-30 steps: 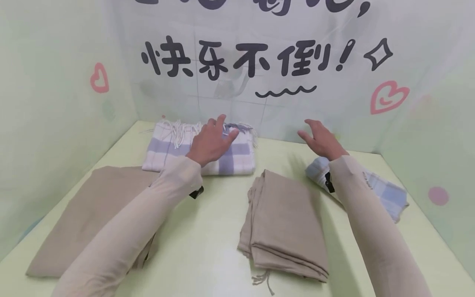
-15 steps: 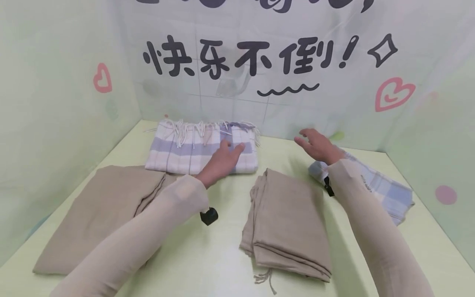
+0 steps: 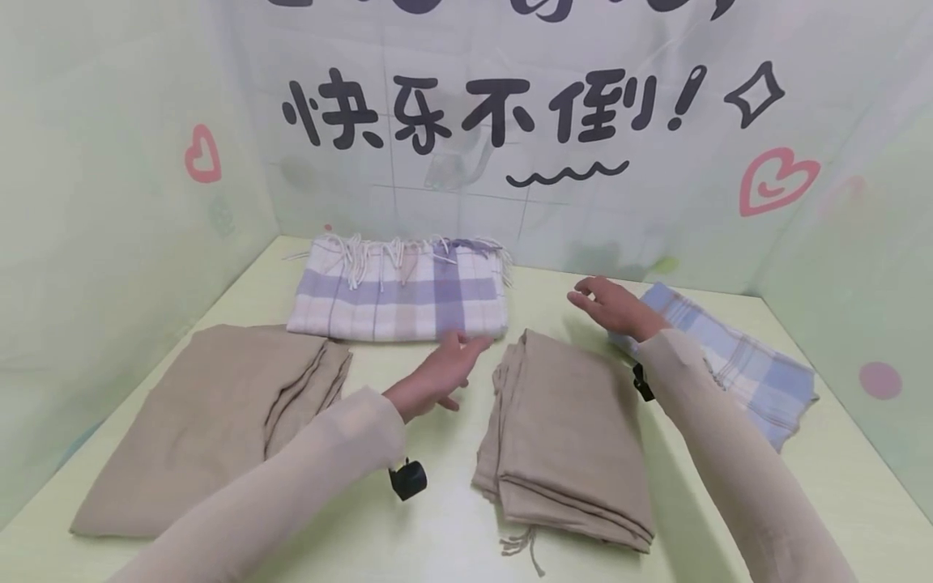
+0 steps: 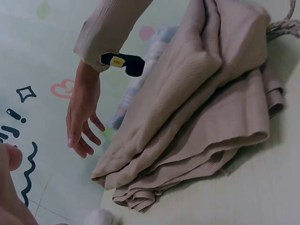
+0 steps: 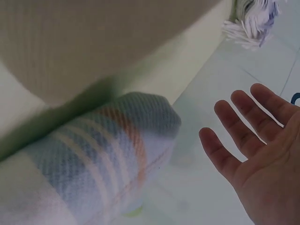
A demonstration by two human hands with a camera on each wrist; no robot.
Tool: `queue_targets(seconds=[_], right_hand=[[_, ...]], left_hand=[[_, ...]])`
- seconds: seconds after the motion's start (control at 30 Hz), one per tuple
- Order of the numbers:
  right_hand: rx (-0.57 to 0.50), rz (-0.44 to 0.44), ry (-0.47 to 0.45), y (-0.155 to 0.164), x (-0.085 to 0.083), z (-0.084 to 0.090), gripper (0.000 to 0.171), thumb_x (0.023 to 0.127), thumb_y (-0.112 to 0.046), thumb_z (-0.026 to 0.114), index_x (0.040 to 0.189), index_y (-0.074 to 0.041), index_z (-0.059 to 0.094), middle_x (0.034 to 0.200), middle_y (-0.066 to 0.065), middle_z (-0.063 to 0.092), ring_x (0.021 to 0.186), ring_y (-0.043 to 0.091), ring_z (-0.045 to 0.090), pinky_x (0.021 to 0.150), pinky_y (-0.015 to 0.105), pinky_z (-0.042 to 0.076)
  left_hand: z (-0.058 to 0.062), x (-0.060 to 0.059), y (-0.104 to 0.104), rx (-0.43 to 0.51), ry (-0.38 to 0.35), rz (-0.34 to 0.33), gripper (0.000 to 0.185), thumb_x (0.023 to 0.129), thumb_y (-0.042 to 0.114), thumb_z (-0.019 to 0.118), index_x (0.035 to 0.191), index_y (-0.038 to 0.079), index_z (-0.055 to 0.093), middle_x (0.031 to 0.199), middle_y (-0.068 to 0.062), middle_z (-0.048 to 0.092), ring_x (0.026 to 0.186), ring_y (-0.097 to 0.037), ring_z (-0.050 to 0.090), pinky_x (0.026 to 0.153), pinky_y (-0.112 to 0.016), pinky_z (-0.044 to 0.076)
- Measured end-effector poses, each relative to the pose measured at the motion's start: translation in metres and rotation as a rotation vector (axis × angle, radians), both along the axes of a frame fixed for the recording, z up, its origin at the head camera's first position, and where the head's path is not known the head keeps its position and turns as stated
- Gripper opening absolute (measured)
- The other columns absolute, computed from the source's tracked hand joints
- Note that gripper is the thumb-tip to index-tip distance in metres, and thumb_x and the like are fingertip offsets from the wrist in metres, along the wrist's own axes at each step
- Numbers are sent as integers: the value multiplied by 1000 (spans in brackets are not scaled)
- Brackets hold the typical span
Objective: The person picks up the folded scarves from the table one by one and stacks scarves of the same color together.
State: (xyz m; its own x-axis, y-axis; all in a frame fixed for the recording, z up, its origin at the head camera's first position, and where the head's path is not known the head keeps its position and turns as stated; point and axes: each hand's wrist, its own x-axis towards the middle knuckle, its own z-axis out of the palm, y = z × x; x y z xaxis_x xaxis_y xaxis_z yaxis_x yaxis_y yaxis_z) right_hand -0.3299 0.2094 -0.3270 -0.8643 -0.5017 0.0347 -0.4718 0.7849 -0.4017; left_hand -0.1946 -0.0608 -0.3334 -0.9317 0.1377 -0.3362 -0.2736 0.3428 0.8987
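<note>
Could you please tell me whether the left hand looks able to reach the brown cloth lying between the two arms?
Probably yes: the left hand appears to hold nothing, and in the head view no other object shows between it and the brown cloth.

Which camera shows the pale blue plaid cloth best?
The head view: most of the pale blue plaid cloth shows, partly hidden by the right beige fabric sleeve. The left wrist view gives a strip behind the folded brown cloth; the right wrist view, one rounded end up close.
</note>
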Motion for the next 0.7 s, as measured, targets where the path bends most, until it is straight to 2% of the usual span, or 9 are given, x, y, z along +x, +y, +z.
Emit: queue_targets(seconds=[0.07,0.2,0.4,0.53,0.7], right_hand=[[2,8,-11,-1,3,-2,43,102,-26,41,125,8,52,122,26,57,109,41,56,98,52,40],[15,28,-39,-2,11,-8,41,102,-27,41,123,6,54,120,24,59,113,39,54,100,51,39],[27,46,-72,1,21,-19,36,101,-27,43,117,1,58,117,19,61,114,35,54,98,48,40],[39,59,-88,3,25,-26,35,101,-29,44,115,-2,60,114,15,63,108,30,57,95,45,42],[59,71,-92,7,31,-30,34,100,-30,43,112,-4,62,108,12,65,99,23,59,89,40,44]], left_hand=[[-3,7,3,-1,-13,-9,65,95,50,42,140,6,26,143,-21,36,115,-42,52,71,-48,55],[-13,20,8,-16,-47,-40,66,93,50,45,138,5,27,135,-22,43,112,-40,55,65,-45,55],[-21,36,15,-55,-83,-96,71,89,53,52,135,5,28,113,-17,52,100,-30,55,55,-39,50],[-21,43,18,-77,-89,-111,75,87,53,56,137,5,27,104,-17,53,96,-28,53,59,-43,51],[-22,50,20,-93,-92,-124,79,85,49,61,139,4,26,111,-17,54,100,-27,54,65,-46,53]])
